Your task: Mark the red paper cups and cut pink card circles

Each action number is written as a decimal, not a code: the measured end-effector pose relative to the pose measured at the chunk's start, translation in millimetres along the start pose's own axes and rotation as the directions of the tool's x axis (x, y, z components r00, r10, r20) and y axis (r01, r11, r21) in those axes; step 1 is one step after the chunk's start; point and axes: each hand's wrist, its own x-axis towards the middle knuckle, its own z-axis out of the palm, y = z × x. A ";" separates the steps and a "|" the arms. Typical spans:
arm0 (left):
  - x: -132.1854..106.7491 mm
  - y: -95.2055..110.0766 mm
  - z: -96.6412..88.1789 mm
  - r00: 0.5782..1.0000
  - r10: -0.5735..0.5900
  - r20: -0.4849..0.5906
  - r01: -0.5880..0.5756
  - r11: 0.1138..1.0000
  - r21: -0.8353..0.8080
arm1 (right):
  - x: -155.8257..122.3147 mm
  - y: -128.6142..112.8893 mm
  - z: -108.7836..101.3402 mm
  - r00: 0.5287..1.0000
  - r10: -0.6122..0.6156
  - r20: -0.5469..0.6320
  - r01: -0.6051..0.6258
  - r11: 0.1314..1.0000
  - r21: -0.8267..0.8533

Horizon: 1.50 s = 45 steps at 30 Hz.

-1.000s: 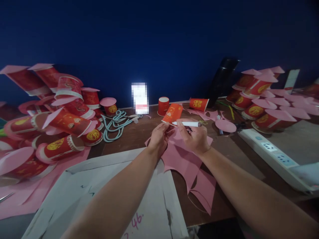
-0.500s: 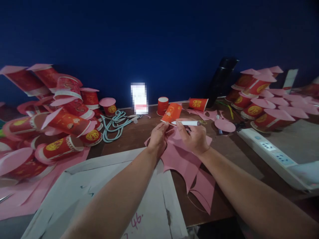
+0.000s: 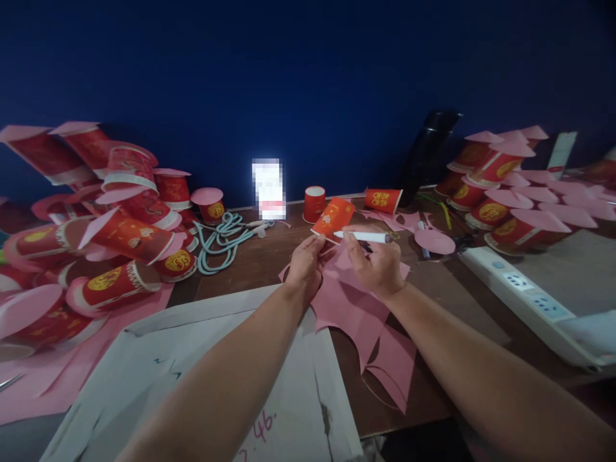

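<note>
Evidently both hands were occupied: the right hand (image 3: pixel 378 264) was closed around one slim white plastic marker pen (image 3: pixel 364 237) with a dark end, and the left hand (image 3: pixel 304 263) gripped one red paper cup (image 3: pixel 333 215) by its pale-edged end. The pen lay nearly level, long axis running across the view, tip pointing left toward that edge; whether they touched could not be told. The cup, held just ahead of the hands, slanted away and rightward, pale edge nearest the person.

Beneath, cut-out pink paper (image 3: pixel 353 301) spread over the brown wooden counter (image 3: pixel 262 262). Just beyond stood one upright red cup (image 3: pixel 314 206), with one gold-lettered red cup (image 3: pixel 384 200) on its side to the right. Farther out were one coiled pale-blue cable (image 3: pixel 205 247), one tilted black bottle (image 3: pixel 430 157), one white power strip (image 3: pixel 510 289) and two groups of pink-topped red cups (image 3: pixel 113 287), too overlapped to count.
</note>
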 end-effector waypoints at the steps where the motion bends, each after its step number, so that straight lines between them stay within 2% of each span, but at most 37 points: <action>1: -0.1 -0.2 -0.7 1.000 0.000 -0.001 0.000 1.000 -0.006 | 1.0 -0.7 -1.3 1.000 0.007 -0.029 -0.007 1.000 0.004; 5: 0.1 -1.2 -2.5 1.000 -0.002 -0.010 0.002 1.000 -0.029 | 4.1 -3.7 -5.0 0.995 0.049 -0.090 -0.049 0.999 0.005; 15: 0.0 1.5 2.1 1.000 -0.011 0.001 0.011 1.000 -0.024 | -3.2 1.7 5.1 0.999 -0.009 0.042 0.009 1.000 -0.004; 20: -0.7 0.9 0.9 1.000 -0.027 -0.006 0.027 0.999 -0.043 | 0.4 1.5 1.9 0.999 0.012 -0.045 -0.013 1.000 -0.024; 28: 0.8 5.5 2.0 0.983 -0.117 -0.141 0.095 0.984 -0.151 | 0.2 -3.0 -2.5 0.993 0.076 -0.092 -0.072 0.996 0.043; 35: -0.9 6.4 2.2 0.989 -0.125 -0.078 0.111 0.980 -0.166 | -0.2 -1.7 1.1 0.998 0.006 -0.056 -0.007 1.000 -0.008; 45: -2.0 6.6 3.1 0.987 -0.141 -0.081 0.128 0.981 -0.146 | -0.5 -0.4 4.0 0.998 -0.024 -0.052 0.021 0.999 -0.048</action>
